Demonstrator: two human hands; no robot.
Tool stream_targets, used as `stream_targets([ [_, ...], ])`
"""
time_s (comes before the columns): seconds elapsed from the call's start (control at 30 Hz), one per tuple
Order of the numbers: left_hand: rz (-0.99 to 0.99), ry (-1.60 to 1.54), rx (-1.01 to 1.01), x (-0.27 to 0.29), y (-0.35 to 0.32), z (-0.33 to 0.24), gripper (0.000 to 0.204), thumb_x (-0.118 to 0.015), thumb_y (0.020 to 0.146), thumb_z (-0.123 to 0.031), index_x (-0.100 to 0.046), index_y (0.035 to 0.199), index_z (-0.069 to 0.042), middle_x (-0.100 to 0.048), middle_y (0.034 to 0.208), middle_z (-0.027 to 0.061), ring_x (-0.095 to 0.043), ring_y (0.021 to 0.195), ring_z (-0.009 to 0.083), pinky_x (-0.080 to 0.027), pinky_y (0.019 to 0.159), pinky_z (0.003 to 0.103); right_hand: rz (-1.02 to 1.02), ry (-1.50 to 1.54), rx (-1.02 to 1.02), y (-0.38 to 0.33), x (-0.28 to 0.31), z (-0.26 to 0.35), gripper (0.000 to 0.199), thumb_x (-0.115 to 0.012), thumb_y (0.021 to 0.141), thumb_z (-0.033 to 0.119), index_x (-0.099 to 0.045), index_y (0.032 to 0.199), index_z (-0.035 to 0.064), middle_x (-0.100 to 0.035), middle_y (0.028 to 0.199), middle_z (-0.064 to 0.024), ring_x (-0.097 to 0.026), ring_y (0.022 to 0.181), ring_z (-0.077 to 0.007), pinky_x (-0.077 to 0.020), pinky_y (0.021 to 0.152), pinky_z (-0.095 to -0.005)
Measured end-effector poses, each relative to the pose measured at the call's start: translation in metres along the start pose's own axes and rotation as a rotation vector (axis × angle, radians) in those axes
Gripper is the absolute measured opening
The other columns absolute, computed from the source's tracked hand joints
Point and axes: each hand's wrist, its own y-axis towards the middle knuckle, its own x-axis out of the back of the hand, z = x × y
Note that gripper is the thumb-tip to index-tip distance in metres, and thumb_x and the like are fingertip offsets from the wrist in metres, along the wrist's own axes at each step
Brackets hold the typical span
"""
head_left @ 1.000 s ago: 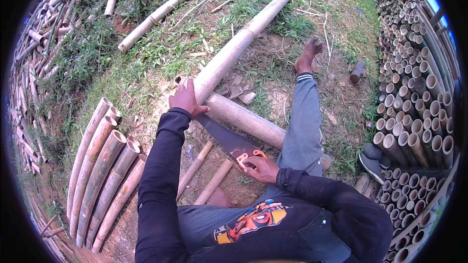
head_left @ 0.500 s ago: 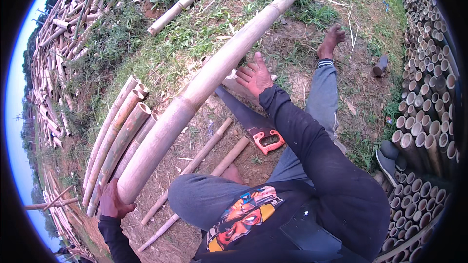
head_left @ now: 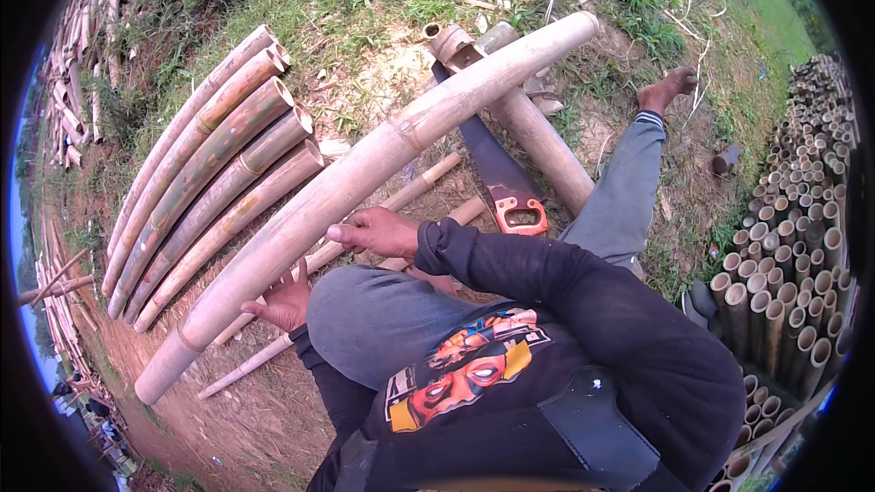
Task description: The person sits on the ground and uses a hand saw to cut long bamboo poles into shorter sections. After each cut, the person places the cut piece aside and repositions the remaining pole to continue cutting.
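A long, pale bamboo pole (head_left: 319, 196) slants from the lower left to the upper right across my bent knee. It lies across a thicker bamboo support piece (head_left: 542, 150). My left hand (head_left: 283, 301) is at the pole's lower edge, open, with fingers and thumb spread against it. Beside the pole's near side is my right hand (head_left: 378, 232), its fingers drawn together and curled with nothing visible in them; whether it touches the pole I cannot tell. A handsaw (head_left: 499, 159) with an orange handle leans beside the support, under the pole.
Several cut bamboo lengths (head_left: 205, 178) lie side by side at the left. Two thinner poles (head_left: 246, 367) cross the ground beneath the long one. Stacked bamboo (head_left: 784, 282) stands at the right, with a dark short block (head_left: 726, 159) near my outstretched foot.
The long pole has slid down and left, so its lower end now extends past my left hand. My right hand has come back from the far side toward my knee.
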Motion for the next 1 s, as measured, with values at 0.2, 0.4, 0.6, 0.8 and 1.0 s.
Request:
stream_targets([
  [0.2,-0.689,-0.1,0.168,0.048,0.091,-0.024,0.095,-0.077,0.084,-0.071,-0.05,0.156,-0.016,-0.053,0.156,0.0152,-0.05,0.144,0.0384,-0.037,0.12,0.066,-0.627,-0.438,0.224,-0.072,0.145,-0.034,0.049,-0.079,0.098,0.033,-0.067,0.129,-0.0033,-0.076,0.114,-0.0197,-0.076,0.105,-0.0264,-0.0605,0.091,-0.0385],
  [0.4,-0.447,0.548,0.035,0.104,0.095,-0.004,0.088,-0.054,0.105,-0.059,-0.023,0.17,-0.008,-0.044,0.167,0.0201,-0.042,0.154,0.0358,-0.033,0.124,0.056,-0.621,-0.954,0.189,-0.088,0.192,-0.054,0.039,-0.079,0.095,0.024,-0.068,0.124,-0.0004,-0.073,0.113,-0.0176,-0.073,0.104,-0.0325,-0.0582,0.093,-0.0435],
  [0.6,0.126,2.034,-0.057,0.094,0.038,0.061,0.065,-0.079,0.081,-0.026,-0.064,0.143,-0.012,-0.063,0.144,0.0165,-0.055,0.137,0.0356,-0.041,0.118,0.052,-0.227,-1.47,0.348,0.006,0.123,-0.078,0.051,-0.082,0.087,0.028,-0.064,0.129,0.0041,-0.067,0.126,-0.0193,-0.066,0.119,-0.0394,-0.0516,0.103,-0.0528],
  [0.8,0.559,1.986,-0.288,0.092,-0.048,0.056,0.062,-0.088,0.072,-0.034,-0.067,0.128,-0.017,-0.06,0.134,0.0161,-0.054,0.131,0.0391,-0.04,0.111,0.053,0.213,-1.676,-0.043,-0.004,0.091,-0.116,0.062,-0.085,0.081,0.029,-0.06,0.134,0.0075,-0.062,0.131,-0.0176,-0.062,0.125,-0.0385,-0.0519,0.103,-0.0553],
  [1.0,0.635,2.106,-0.158,0.086,-0.035,0.029,0.036,-0.087,0.075,-0.022,-0.069,0.106,-0.017,-0.068,0.117,0.0093,-0.067,0.111,0.0319,-0.048,0.1,0.05,0.049,-1.542,0.231,-0.019,0.097,-0.11,0.05,-0.081,0.078,0.024,-0.064,0.123,0.0098,-0.062,0.117,-0.0143,-0.062,0.115,-0.0377,-0.0506,0.099,-0.0549],
])
